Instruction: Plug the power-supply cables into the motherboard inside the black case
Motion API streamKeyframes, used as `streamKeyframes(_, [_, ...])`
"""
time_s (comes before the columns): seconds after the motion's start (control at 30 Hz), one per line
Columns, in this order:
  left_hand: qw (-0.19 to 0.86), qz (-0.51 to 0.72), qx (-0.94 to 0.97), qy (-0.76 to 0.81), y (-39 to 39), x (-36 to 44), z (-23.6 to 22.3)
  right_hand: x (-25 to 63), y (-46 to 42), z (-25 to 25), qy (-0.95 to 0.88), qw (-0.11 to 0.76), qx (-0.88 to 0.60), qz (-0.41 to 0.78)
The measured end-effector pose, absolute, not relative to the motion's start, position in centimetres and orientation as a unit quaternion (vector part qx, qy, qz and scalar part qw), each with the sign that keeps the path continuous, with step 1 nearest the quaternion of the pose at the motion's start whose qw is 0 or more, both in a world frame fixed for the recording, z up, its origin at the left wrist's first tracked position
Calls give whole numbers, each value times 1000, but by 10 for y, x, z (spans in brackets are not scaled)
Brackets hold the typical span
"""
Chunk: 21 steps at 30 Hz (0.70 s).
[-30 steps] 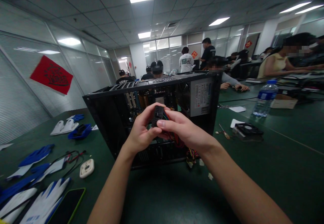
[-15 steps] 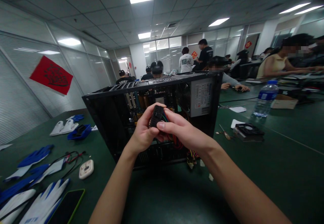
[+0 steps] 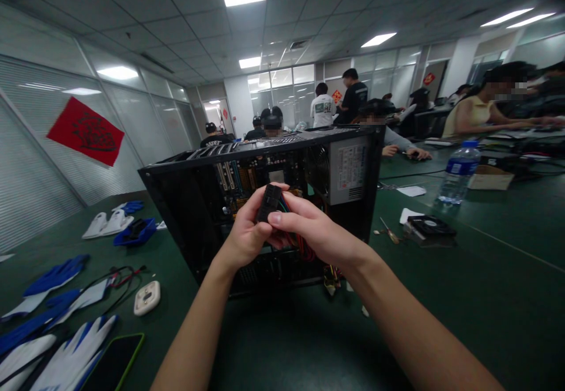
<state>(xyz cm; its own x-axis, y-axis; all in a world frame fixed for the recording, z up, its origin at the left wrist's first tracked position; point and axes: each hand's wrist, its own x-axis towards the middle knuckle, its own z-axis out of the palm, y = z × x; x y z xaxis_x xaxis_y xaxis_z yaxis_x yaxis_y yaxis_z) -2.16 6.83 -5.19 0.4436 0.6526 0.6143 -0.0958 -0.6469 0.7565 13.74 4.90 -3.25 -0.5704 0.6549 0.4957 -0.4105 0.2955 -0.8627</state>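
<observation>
Head cam's showing the left hand and right hand cupping together, half-curled, both gripping a black connector mid-frame; it's pointing steeply upper-right lengthwise, wires trailing right.

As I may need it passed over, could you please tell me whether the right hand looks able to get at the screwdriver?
Probably yes: the screwdriver lies uncovered on the table right of the computer case, though the right hand is occupied with the black connector.

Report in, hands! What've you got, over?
Left hand, right hand: both gripping black rectangular plastic connector. Thin multicoloured wires partly hidden. Open-sided black metal computer case beyond; no obstruction visible.
</observation>
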Motion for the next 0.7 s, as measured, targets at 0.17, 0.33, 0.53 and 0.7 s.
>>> streamKeyframes(0.17, [390,486,761,182,67,-21,-50,137,47,-31,-675,454,-98,574])
streamKeyframes(0.33, [391,487,759,184,63,-20,-48,141,47,-31,-686,444,-91,569])
streamKeyframes(0.53, [387,485,765,173,63,-18,-49,139,47,-32,-678,456,-89,570])
streamKeyframes(0.7, [378,487,765,183,65,-19,-50,134,46,-31,-653,472,-105,583])
